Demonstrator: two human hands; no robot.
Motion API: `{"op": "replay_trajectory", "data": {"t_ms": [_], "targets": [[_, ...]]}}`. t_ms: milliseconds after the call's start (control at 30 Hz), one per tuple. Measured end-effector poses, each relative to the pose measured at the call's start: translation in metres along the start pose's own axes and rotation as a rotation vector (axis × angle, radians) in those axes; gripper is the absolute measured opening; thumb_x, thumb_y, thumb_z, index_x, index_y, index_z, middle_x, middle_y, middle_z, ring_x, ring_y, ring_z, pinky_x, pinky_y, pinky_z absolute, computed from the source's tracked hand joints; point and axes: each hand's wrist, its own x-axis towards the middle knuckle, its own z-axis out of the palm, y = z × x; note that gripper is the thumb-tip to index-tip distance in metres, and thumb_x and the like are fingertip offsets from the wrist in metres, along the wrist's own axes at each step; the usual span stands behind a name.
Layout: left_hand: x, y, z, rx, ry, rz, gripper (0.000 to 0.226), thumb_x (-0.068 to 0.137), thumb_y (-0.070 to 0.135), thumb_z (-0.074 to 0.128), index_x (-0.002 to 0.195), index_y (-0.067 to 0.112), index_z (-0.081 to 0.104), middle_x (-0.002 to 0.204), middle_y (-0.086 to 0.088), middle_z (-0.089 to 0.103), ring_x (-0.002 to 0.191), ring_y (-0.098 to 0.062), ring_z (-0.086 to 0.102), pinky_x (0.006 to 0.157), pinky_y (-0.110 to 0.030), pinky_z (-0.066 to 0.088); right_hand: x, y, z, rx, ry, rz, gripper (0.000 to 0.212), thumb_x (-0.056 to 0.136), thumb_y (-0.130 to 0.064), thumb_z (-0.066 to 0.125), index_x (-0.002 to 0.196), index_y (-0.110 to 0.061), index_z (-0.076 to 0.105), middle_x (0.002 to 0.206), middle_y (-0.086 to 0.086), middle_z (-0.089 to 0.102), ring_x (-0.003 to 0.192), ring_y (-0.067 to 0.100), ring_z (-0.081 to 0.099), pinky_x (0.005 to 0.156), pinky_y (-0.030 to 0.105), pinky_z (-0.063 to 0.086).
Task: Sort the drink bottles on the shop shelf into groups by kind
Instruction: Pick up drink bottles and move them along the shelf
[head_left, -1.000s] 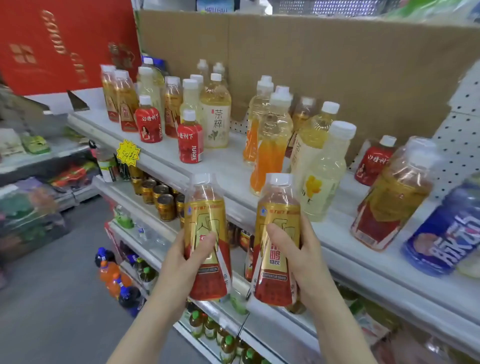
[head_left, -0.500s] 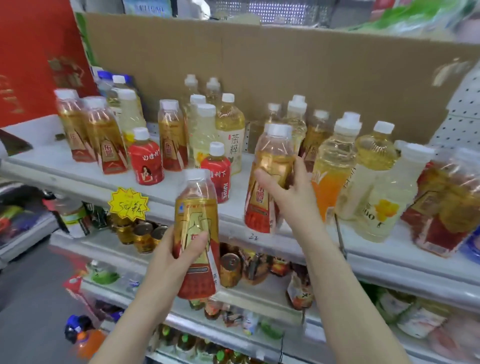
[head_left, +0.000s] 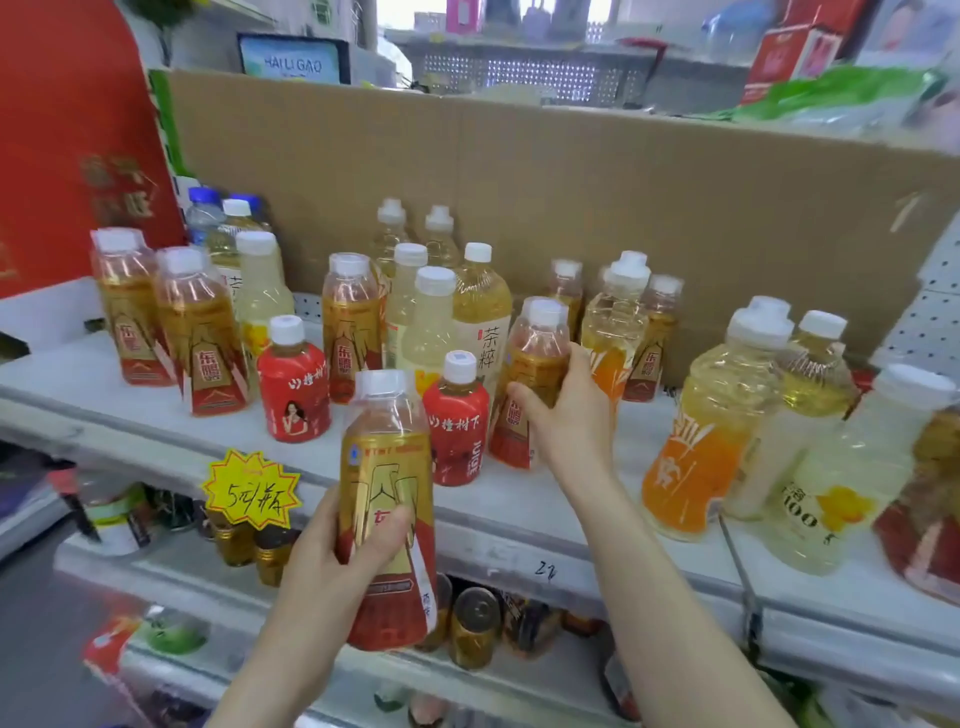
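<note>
Drink bottles of clear plastic with gold-and-red labels, one per hand. Right bottle (head_left: 537, 364) slightly tilted, base at the white shelf (head_left: 519, 504), clamped in right hand (head_left: 569, 421) fingers, presumably for grouping with matching ones. Left bottle (head_left: 387, 499) gripped by left hand (head_left: 332, 571) before the shelf edge, likely next.

You're looking at seven gold-and-red bottles (head_left: 200, 332) clear of the right edge, two small red bottles (head_left: 293, 384), two orange drink bottles (head_left: 717, 426) and two blue-capped water bottles (head_left: 202, 210). The pale yellow bottles (head_left: 431, 322) overlap too much to count.
</note>
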Motion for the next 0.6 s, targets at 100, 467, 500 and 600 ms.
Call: {"op": "replay_trajectory", "data": {"t_ms": [100,467,500,600], "targets": [[0.005,-0.001,0.000,-0.001,0.010,0.014,0.065,0.036,0.077,0.081,0.094,0.050,0.069,0.101,-0.001,0.076,0.094,-0.025,0.073,0.090,-0.054,0.055,0.011,-0.003,0.015,-0.087,0.080,0.007,0.061,0.092,-0.032,0.072,0.142,-0.015,0.041,0.136,0.003,0.060,0.123,0.025,0.058,0.092,0.032,0.044],[0.024,0.023,-0.017,0.075,-0.107,0.080,0.063,0.029,0.085,0.074,0.087,0.061,0.065,0.096,0.014,0.076,0.085,-0.005,0.071,0.089,-0.044,0.052,0.018,-0.005,-0.003,-0.226,0.572,-0.043,0.068,0.091,-0.023,0.071,0.148,-0.008,0.036,0.142,0.013,0.045,0.133,0.029,0.041,0.111,0.040,0.039],[0.025,0.024,-0.018,0.070,-0.123,0.080,0.061,0.032,0.082,0.076,0.088,0.060,0.066,0.097,0.012,0.076,0.086,-0.006,0.071,0.089,-0.045,0.052,0.028,-0.002,-0.007,-0.178,0.529,0.056,0.078,0.091,-0.026,0.072,0.153,-0.009,0.028,0.149,0.015,0.040,0.140,0.030,0.037,0.116,0.043,0.035],[0.026,0.025,-0.018,0.049,-0.173,0.076,0.051,0.041,0.067,0.079,0.089,0.057,0.067,0.098,0.008,0.076,0.088,-0.009,0.072,0.085,-0.041,0.053,0.047,0.006,-0.011,0.037,0.333,0.251,0.091,0.092,-0.032,0.072,0.160,-0.015,0.014,0.160,0.008,0.036,0.147,0.027,0.036,0.118,0.045,0.034]]}}
